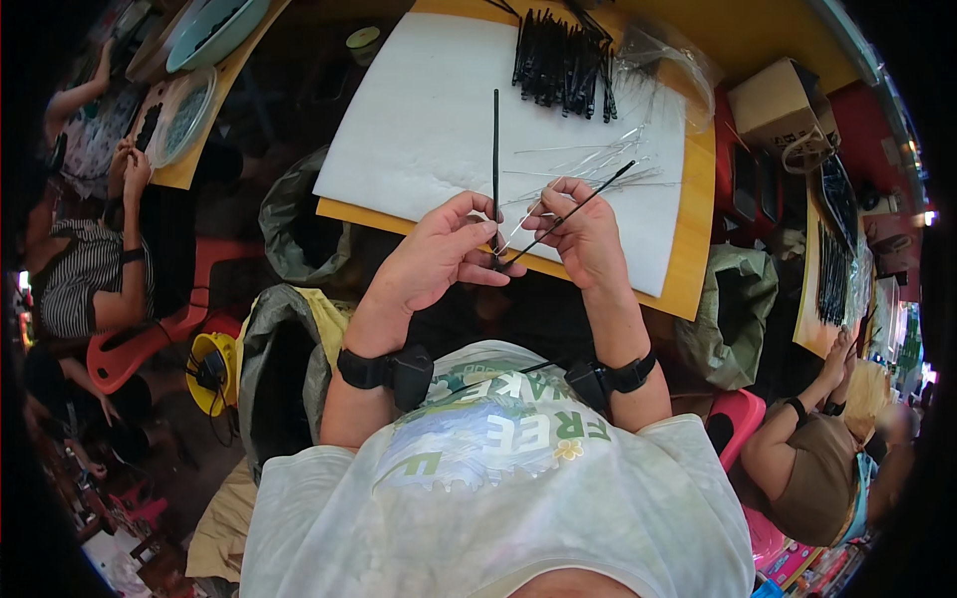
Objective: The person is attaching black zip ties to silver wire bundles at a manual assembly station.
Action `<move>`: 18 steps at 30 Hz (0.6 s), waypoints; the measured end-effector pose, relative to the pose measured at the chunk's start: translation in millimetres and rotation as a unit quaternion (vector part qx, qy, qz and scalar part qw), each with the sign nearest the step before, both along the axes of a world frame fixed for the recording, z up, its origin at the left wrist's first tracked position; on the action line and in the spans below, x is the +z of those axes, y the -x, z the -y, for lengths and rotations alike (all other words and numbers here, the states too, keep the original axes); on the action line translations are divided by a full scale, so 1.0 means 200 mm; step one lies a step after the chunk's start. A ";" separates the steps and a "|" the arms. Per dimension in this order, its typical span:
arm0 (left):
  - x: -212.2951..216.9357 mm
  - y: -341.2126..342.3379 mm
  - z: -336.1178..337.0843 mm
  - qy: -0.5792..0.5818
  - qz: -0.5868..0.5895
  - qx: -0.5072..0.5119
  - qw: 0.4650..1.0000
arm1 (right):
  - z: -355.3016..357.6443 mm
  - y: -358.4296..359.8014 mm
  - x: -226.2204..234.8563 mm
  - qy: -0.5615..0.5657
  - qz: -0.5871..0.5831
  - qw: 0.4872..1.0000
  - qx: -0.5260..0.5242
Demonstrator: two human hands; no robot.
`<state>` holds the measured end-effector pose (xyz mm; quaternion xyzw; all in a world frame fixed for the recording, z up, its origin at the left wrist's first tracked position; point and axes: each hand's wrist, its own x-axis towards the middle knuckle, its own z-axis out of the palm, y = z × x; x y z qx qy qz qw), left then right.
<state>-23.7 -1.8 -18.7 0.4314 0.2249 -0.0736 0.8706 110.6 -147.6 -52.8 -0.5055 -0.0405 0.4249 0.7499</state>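
Observation:
My left hand [444, 249] is closed on a thin black rod [496, 149] that points away from me over the white sheet [409, 120]. A second black length [603, 187] slants from the left fingertips across my right hand [583, 234]. Both black lengths come close together at the left fingers; whether they are one bent piece I cannot tell. Between my hands runs a thin silvery wire [516, 231], its upper end pinched in the right fingers. On the sheet beyond lie several loose silvery wires [598, 154] and a thick bundle of similar black rods [563, 65].
The white sheet covers a yellow table [688, 214]. A clear plastic bag [688, 55] lies at its far right, near a cardboard box [783, 100]. Open sacks [733, 309] hang beside me on both sides. Co-workers sit left [95, 279] and right [812, 468].

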 end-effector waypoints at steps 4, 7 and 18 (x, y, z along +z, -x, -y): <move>0.01 0.00 0.00 0.008 0.014 -0.002 1.000 | 0.00 0.00 -0.02 0.010 0.000 1.000 0.000; 0.01 0.00 0.00 0.006 0.022 -0.005 1.000 | -0.01 -0.01 -0.03 0.018 -0.014 1.000 0.010; 0.00 0.01 0.00 -0.021 0.029 0.003 0.999 | -0.01 0.00 -0.04 0.036 -0.020 0.999 0.004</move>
